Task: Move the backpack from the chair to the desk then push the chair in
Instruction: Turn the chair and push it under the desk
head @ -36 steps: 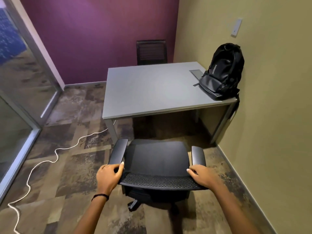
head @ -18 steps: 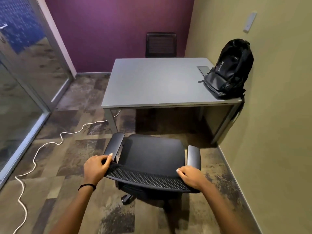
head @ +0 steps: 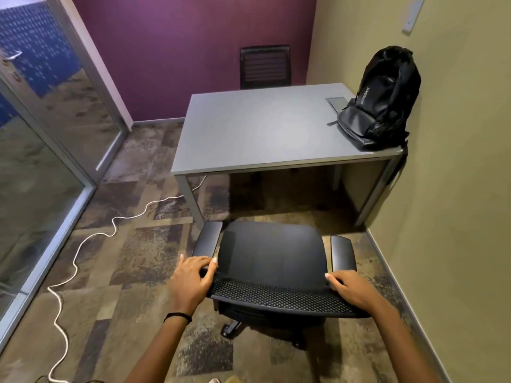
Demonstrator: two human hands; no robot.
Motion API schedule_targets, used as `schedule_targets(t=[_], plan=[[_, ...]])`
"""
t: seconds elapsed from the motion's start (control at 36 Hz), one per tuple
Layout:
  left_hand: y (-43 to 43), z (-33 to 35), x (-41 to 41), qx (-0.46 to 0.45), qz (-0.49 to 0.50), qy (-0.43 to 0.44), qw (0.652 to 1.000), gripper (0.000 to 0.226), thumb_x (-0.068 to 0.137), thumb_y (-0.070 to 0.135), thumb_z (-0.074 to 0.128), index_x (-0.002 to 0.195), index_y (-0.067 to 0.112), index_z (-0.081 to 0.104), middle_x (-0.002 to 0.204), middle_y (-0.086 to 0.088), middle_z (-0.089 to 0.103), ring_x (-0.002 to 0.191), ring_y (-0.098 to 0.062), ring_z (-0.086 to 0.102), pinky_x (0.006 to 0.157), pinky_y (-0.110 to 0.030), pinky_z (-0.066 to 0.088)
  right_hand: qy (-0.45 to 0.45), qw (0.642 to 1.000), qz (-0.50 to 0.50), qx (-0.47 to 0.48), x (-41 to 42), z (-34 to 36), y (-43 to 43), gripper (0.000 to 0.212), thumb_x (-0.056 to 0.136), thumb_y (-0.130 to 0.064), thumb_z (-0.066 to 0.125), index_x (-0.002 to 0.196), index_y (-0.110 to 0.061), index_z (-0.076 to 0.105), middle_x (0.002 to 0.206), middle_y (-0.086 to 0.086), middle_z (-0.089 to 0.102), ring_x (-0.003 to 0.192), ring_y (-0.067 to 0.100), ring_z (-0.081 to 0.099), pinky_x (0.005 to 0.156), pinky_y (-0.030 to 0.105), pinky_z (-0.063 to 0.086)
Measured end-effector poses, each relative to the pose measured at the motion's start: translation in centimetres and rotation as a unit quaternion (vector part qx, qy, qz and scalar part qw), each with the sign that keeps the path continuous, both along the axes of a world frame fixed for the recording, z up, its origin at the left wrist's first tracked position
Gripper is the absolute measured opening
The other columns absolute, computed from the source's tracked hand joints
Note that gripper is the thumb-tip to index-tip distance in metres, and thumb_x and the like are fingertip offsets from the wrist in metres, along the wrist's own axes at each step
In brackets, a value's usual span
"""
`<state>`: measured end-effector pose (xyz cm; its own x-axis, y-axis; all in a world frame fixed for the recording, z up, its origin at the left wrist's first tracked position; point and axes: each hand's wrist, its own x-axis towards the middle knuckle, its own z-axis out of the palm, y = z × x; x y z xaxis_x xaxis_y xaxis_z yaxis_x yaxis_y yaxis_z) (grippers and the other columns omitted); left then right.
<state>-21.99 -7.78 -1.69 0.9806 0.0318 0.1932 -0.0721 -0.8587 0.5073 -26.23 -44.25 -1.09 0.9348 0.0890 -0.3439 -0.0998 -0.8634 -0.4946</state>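
1. Here, a head-worn camera looks down into a small office with a grey desk (head: 257,128) at the centre.
2. A black backpack (head: 383,98) stands on the desk's corner at 2 o'clock, leaning against the wall.
3. A black office chair (head: 272,252) sits at 6 o'clock, in front of the desk and not yet under it.
4. The left hand (head: 190,280) grips the left end of the chair's mesh backrest top, fingers curled over it.
5. The right hand (head: 355,290) grips the right end the same way.
6. A white cable (head: 74,261) snakes over the carpet at 8 o'clock.
7. A second chair (head: 265,66) stands at 12 o'clock, behind the desk.
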Motion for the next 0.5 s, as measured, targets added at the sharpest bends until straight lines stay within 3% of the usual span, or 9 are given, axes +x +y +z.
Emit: schedule_targets(t=[0.19, 0.31, 0.5], plan=[[-1.9, -0.5, 0.2, 0.011, -0.014, 0.004, 1.000, 0.049, 0.087, 0.049, 0.034, 0.073, 0.020, 0.071, 0.074, 0.003, 0.072, 0.069, -0.016, 0.063, 0.098, -0.041, 0.043, -0.090, 0.989, -0.111, -0.024, -2.3, -0.2, -1.6, 0.033, 0.095, -0.035, 0.044, 0.071, -0.019, 0.060, 0.066, -0.004, 0.056, 0.061, 0.004, 0.052, 0.050, 0.015, 0.028], [-2.4, -0.6, -0.2, 0.027, -0.021, -0.001, 0.999, 0.049, 0.088, 0.045, 0.034, 0.071, 0.019, 0.072, 0.073, 0.003, 0.073, 0.067, -0.014, 0.060, 0.072, -0.036, 0.053, -0.132, 0.982, -0.127, -0.045, -3.6, -0.5, -1.2, 0.031, 0.092, -0.040, 0.048, 0.065, -0.025, 0.054, 0.057, -0.010, 0.046, 0.055, -0.001, 0.046, 0.049, 0.013, 0.023], [-2.2, -0.8, 0.6, 0.118, -0.143, 0.061, 0.981, 0.057, 0.085, 0.054, 0.020, 0.088, 0.028, 0.071, 0.086, 0.009, 0.073, 0.081, -0.010, 0.062, 0.091, -0.032, 0.043, -0.172, 0.972, -0.154, -0.036, -3.9, -0.4, -1.7, 0.028, 0.090, -0.036, 0.054, 0.063, -0.028, 0.051, 0.054, -0.014, 0.044, 0.052, -0.002, 0.045, 0.046, 0.011, 0.022]])
